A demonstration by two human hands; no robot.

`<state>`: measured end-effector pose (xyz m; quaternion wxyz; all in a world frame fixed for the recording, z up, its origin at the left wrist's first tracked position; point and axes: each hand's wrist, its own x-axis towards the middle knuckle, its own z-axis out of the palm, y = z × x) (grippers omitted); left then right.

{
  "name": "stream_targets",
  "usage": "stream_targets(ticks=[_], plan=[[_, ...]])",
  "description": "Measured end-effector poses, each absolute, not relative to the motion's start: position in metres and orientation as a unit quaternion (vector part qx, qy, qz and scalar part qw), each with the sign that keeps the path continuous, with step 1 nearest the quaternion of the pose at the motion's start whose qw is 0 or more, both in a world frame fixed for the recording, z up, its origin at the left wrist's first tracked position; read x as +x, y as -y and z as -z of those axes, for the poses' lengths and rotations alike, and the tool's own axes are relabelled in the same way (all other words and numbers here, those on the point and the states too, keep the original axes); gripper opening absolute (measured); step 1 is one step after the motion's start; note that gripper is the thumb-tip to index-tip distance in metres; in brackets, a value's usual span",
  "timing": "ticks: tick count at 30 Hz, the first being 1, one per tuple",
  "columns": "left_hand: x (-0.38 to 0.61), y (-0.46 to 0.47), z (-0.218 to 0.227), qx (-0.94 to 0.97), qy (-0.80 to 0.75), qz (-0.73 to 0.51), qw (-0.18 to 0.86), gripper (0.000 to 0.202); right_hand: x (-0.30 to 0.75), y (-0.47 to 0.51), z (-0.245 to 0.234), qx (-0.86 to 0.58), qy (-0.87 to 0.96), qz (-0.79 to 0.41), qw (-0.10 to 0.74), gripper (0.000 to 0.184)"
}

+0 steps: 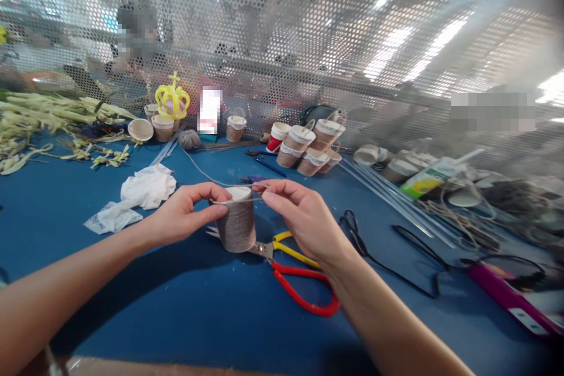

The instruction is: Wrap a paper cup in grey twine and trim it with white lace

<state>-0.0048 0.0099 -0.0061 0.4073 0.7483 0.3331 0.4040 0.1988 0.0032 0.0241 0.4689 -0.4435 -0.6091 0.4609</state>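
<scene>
A paper cup wound with grey-brown yarn stands or hovers over the open blades of a pair of scissors with one red and one yellow handle; contact between them is hard to judge. My left hand pinches the cup's rim at its left side, thumb outside and index finger on top. Beside the right of the rim, my right hand holds the strand of yarn between thumb and fingers. The strand runs across the cup's front near the top, and another length leads back to a grey yarn ball.
White crumpled plastic lies left of the cup. Wrapped cups are stacked behind, near a phone and a yellow crown. Clear sticks, black cable and a purple power strip lie right. Perforated metal stands behind.
</scene>
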Motion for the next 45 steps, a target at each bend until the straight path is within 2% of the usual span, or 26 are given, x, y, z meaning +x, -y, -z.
stream_targets(ticks=[12,23,30,45], plan=[[-0.003,-0.004,-0.001,0.734,-0.3,-0.377,0.479,0.013,0.197,-0.005,-0.019,-0.442,0.622,-0.451,0.463,0.009],[-0.002,-0.004,-0.003,0.705,-0.272,-0.365,0.544,0.018,0.202,-0.007,-0.018,-0.373,0.646,-0.494,0.447,0.008],[-0.002,-0.006,-0.002,0.7,-0.3,-0.355,0.542,0.02,0.204,-0.008,-0.011,-0.346,0.644,-0.531,0.429,0.01],[-0.004,-0.01,0.004,0.746,-0.325,-0.351,0.464,0.012,0.2,-0.005,-0.004,-0.37,0.684,-0.491,0.393,0.012]])
